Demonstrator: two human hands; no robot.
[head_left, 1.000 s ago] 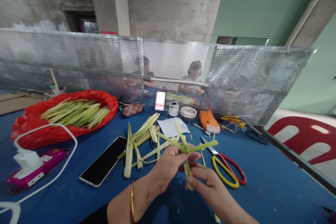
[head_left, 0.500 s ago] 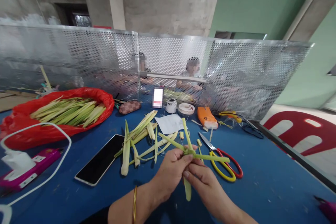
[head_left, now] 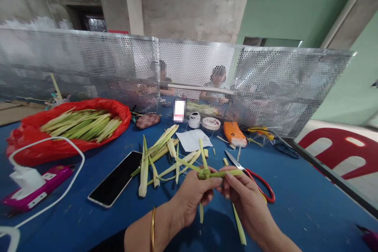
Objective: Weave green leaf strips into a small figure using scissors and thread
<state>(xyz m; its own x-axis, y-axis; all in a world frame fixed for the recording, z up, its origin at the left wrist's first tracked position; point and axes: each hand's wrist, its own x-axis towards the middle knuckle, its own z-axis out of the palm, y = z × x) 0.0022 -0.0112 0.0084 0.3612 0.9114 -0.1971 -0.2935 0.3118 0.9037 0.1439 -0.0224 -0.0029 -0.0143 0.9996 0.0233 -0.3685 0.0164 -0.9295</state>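
Note:
My left hand [head_left: 193, 195], with a gold bangle on its wrist, pinches a small cross of woven green leaf strips [head_left: 204, 172] near its knot. Strip ends stick out to the upper left, upward, downward and to the right. The right-hand strip runs into the fingers of my right hand [head_left: 240, 189], which are closed on it. Below that hand another pale strip [head_left: 239, 226] hangs down; where it starts is hidden. Scissors [head_left: 261, 183] with red and yellow handles lie just behind my right hand, partly covered. Loose leaf pieces [head_left: 143, 173] are scattered left of my hands.
A red plastic bag [head_left: 17, 143] of leaf strips stands at the left. Nearby are a black phone [head_left: 116, 179] and a purple power strip [head_left: 53, 183] with a white cable. White paper [head_left: 193, 139], tape [head_left: 211, 123] and an orange packet [head_left: 234, 133] lie before a perforated metal screen [head_left: 195, 59]; two people sit behind it.
My right hand has moved from beneath the knot to the right-hand strip and grips it. The woven piece has shifted slightly left in my left hand. A strip now hangs below my right hand.

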